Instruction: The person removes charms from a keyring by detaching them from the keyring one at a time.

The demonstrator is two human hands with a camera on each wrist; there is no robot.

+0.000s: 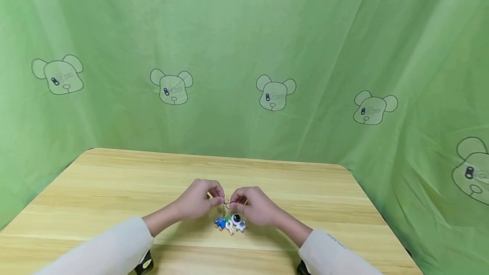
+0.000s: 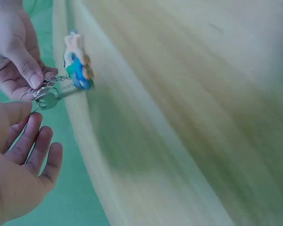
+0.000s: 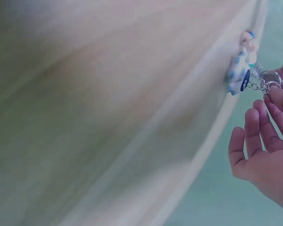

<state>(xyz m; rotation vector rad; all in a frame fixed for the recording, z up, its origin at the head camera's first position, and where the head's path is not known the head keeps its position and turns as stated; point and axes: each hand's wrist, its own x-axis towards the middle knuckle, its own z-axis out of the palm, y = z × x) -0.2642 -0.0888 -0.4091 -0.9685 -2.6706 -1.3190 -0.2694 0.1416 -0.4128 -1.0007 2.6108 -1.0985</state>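
Over the middle of the table, a keychain hangs between both hands. Its metal key ring (image 2: 37, 107) is pinched by thumb and forefinger of my left hand (image 1: 195, 200), the other fingers loosely bent. My right hand (image 1: 259, 207) pinches the ring end from the other side, where short chains (image 3: 255, 86) run to the charms. A round metal tag (image 2: 48, 100) sits by the ring. Below the fingertips dangle a blue figure charm (image 1: 220, 223), a white charm with some green (image 1: 229, 225) and a white astronaut charm with a black visor (image 1: 237, 220).
A light wood-grain table (image 1: 114, 190) lies under the hands. Green cloth (image 1: 229, 33) with bear-head drawings hangs behind it and at both sides. Pale sleeves (image 1: 111, 245) cover the forearms, with dark wrist devices (image 1: 145, 262) beneath.
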